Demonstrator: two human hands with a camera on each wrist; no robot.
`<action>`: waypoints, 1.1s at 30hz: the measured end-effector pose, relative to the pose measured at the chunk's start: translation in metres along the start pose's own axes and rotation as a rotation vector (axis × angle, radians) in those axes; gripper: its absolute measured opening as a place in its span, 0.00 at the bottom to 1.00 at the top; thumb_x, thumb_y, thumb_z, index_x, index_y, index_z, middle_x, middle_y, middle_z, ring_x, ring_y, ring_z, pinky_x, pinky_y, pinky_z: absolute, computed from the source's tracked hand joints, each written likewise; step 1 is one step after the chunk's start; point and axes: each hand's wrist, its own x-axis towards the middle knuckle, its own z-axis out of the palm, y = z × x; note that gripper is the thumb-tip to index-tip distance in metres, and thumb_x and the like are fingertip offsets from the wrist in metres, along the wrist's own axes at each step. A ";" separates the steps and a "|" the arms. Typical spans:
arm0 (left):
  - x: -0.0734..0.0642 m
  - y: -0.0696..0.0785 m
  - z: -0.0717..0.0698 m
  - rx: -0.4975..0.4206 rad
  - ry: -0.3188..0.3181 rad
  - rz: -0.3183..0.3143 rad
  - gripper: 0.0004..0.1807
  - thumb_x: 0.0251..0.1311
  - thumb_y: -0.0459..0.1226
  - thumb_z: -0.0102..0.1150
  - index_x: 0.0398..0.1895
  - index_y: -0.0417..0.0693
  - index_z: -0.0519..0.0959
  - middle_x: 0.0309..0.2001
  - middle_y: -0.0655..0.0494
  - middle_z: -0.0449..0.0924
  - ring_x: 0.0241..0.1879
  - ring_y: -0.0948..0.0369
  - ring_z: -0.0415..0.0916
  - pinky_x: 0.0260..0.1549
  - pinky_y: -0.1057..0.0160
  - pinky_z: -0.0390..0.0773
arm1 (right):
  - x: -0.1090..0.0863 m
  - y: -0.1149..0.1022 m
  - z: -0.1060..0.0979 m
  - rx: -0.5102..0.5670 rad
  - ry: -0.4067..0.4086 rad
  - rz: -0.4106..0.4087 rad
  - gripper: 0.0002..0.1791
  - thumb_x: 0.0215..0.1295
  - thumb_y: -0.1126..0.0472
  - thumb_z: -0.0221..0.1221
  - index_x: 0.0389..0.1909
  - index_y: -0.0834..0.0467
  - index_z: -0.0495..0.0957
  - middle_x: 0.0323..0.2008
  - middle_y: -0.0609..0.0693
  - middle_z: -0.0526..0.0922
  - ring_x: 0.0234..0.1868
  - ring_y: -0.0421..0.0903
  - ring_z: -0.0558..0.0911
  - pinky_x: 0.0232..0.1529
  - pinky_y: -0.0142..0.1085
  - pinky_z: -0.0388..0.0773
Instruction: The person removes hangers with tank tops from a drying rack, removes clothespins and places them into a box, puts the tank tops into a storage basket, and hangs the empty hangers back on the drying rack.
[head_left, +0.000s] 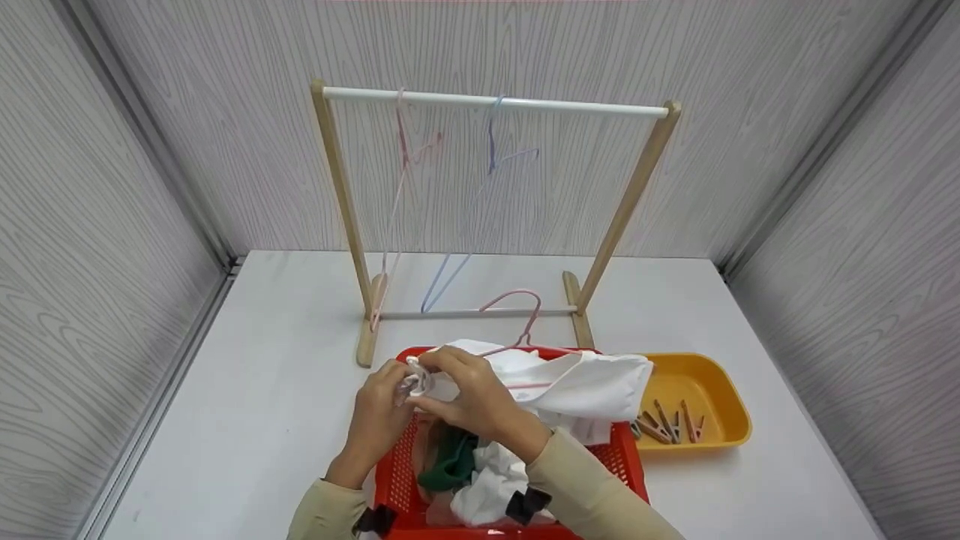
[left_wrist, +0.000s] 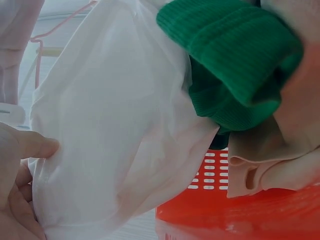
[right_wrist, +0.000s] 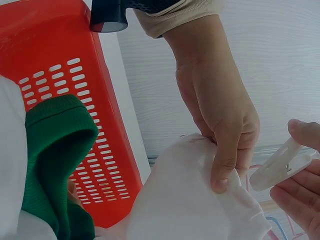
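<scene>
A white garment lies spread over the red basket, with a pink hanger in it. My left hand pinches the garment's left edge between thumb and fingers; the right wrist view shows that grip on the white cloth. In my right hand is a whitish clothespin, held between thumb and fingers close beside the pinched edge. The left wrist view shows part of the clothespin just above my left thumb.
Inside the basket lie a green ribbed garment, a beige garment and white cloth. Behind stands a wooden rack with a pink hanger and a blue hanger. A yellow tray holds several clothespins.
</scene>
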 end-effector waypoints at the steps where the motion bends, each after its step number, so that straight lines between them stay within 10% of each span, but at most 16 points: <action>1: 0.000 0.000 0.000 0.002 0.001 0.002 0.10 0.53 0.28 0.66 0.39 0.42 0.79 0.37 0.51 0.81 0.37 0.57 0.79 0.44 0.53 0.83 | -0.001 0.001 -0.001 0.003 0.004 -0.002 0.21 0.54 0.57 0.70 0.45 0.62 0.78 0.39 0.54 0.85 0.39 0.43 0.85 0.47 0.28 0.82; 33: 0.000 -0.003 0.001 -0.012 0.015 -0.011 0.07 0.57 0.30 0.64 0.38 0.40 0.80 0.37 0.50 0.81 0.36 0.57 0.78 0.42 0.53 0.83 | -0.038 0.014 -0.020 0.119 0.026 0.075 0.21 0.52 0.61 0.71 0.44 0.64 0.77 0.37 0.55 0.85 0.36 0.45 0.84 0.41 0.31 0.84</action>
